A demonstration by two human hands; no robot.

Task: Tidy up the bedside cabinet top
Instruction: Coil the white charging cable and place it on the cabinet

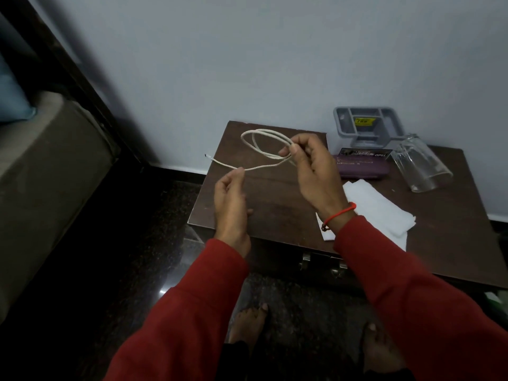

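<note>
Right hand pinches loops of white cable betw thumb & fingers, above cabinet top. Left hand grips free tail just beyond fingertips. Risk: slack grip, coil springs open; elbow may knock glass.

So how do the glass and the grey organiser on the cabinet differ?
The glass is clear and see-through; the grey organiser is opaque plastic. The glass lies tipped on its side, while the organiser sits against the wall with its compartments facing the camera. The glass is round, the organiser boxy with dividers and a yellow label. Both rest on the cabinet top, untouched by either hand.
</note>
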